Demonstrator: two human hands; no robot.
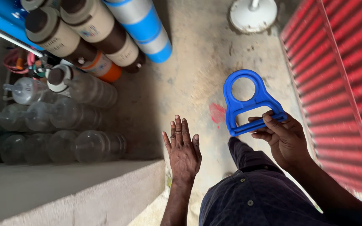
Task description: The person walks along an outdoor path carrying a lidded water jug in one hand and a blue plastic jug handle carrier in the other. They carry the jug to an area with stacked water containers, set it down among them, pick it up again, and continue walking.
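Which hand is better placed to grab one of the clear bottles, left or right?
Left, probably. The left hand is empty, fingers spread, and sits nearer the clear bottles stacked beyond the concrete ledge. The right hand is shut on the blue bottle handle and farther from them.

Filter cylinders (101, 31) cut off by top edge. Clear bottles (63, 144) run off left edge, blurred. Blue wrench (248, 102) grip partly hidden under right hand (283, 140) fingers. White round base (252, 14) clipped at top.
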